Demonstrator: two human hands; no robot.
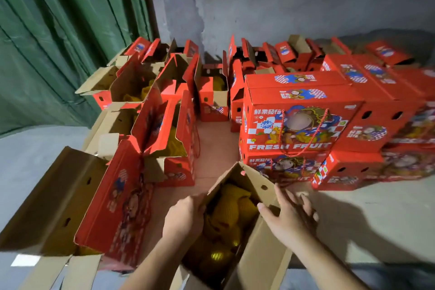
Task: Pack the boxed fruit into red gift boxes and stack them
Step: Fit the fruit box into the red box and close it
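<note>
Head view, right stack (400,110) blurred, fruit (231,205) half-hidden

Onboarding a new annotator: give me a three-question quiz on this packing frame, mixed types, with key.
1. True or false: the box between the two hands is already closed.
2. Which side are the closed, stacked boxes on? A) left, by the green curtain B) right C) behind the person
3. Fill in: the fruit in the open box is wrapped in ____ netting.

Key:
1. False. The open box has its flaps up; the left hand holds one flap and the right hand rests on the other.
2. B. The closed boxes are stacked on the right.
3. Yellow; see the fruit.
</note>
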